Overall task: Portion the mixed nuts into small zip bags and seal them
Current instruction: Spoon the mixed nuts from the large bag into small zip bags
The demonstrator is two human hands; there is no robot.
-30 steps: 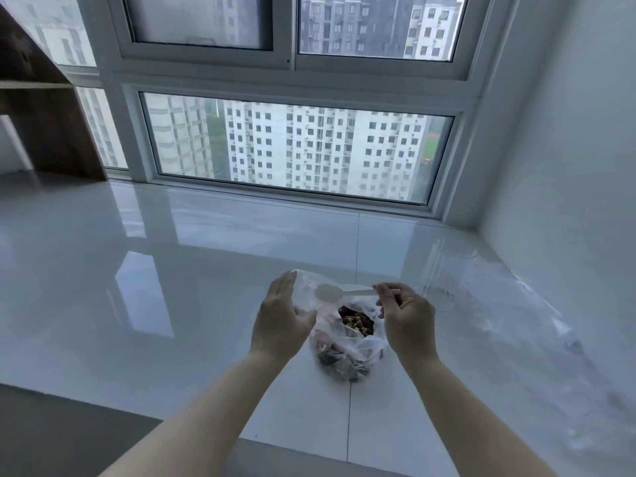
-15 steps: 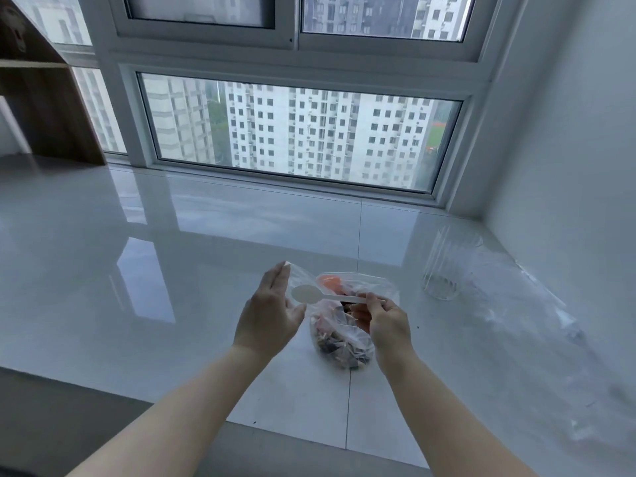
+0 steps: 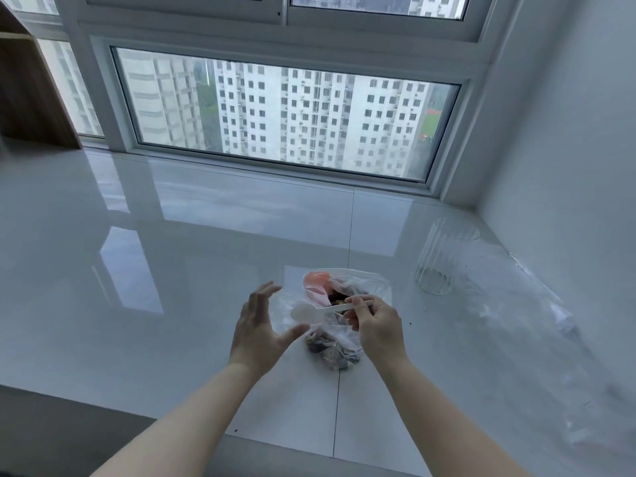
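A clear plastic bag of mixed nuts (image 3: 335, 349) sits on the glossy white tiled surface (image 3: 172, 270), its mouth open with a pink patch at the top. My right hand (image 3: 377, 325) pinches the handle of a white plastic spoon (image 3: 304, 312), whose bowl points left over a small clear zip bag (image 3: 285, 304). My left hand (image 3: 258, 325) cups that small bag from the left, thumb under it and fingers spread; how firmly it holds is unclear.
A clear ribbed glass (image 3: 440, 259) stands to the right near the white wall. Crumpled clear plastic sheets (image 3: 550, 321) lie along the wall on the right. A wide window (image 3: 285, 111) runs along the back, and a wooden shelf (image 3: 27, 98) stands at far left.
Both hands dropped lower toward the nut bag. My left fingers spread wider around the small bag, and the spoon stayed level in my right hand. The camera tilted down.
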